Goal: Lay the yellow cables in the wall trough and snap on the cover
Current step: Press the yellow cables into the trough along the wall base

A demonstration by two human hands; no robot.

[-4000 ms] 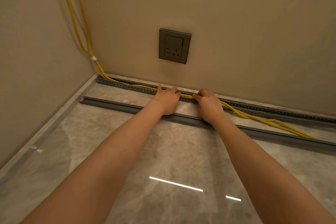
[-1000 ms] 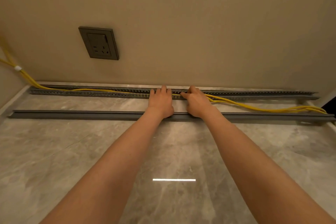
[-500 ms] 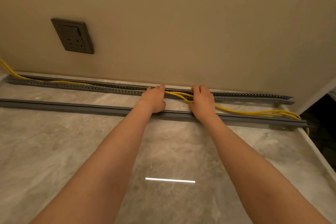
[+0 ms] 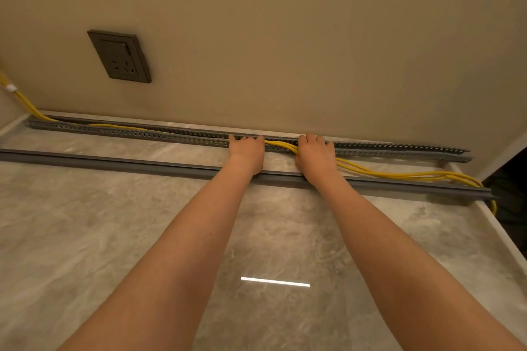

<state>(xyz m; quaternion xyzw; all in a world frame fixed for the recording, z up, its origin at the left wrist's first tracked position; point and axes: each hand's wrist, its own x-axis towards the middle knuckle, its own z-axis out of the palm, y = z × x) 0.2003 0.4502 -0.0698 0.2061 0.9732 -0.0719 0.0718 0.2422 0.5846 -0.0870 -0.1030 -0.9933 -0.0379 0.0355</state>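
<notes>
A: Now, where do the cables [image 4: 399, 174] run?
B: From the left corner, where a white tie [image 4: 10, 88] binds them, they drop into the trough [image 4: 128, 132] at the foot of the wall [image 4: 313, 37] and lie inside it as far as the left hand [image 4: 247, 151]. Between the two hands they rise over the front edge. Past the right hand [image 4: 315, 155] they lie loose on the floor [image 4: 85, 236], between trough and cover [image 4: 114, 161], then curl off beyond the cover's right end.
A: Position of the cover?
B: Flat on the floor, parallel to the trough and apart from it, not fitted. Both wrists cross above it.
A: State of the left hand?
B: Palm down on the trough, fingers dipping over its edge. Tips hidden, so whether it grips cannot be told.
A: Right hand?
B: Palm down over the cables, fingers bent onto the trough. The cables pass beneath it; pinch or plain press cannot be told.
A: Other items?
B: A dark socket [image 4: 119, 57] on the wall, upper left.
</notes>
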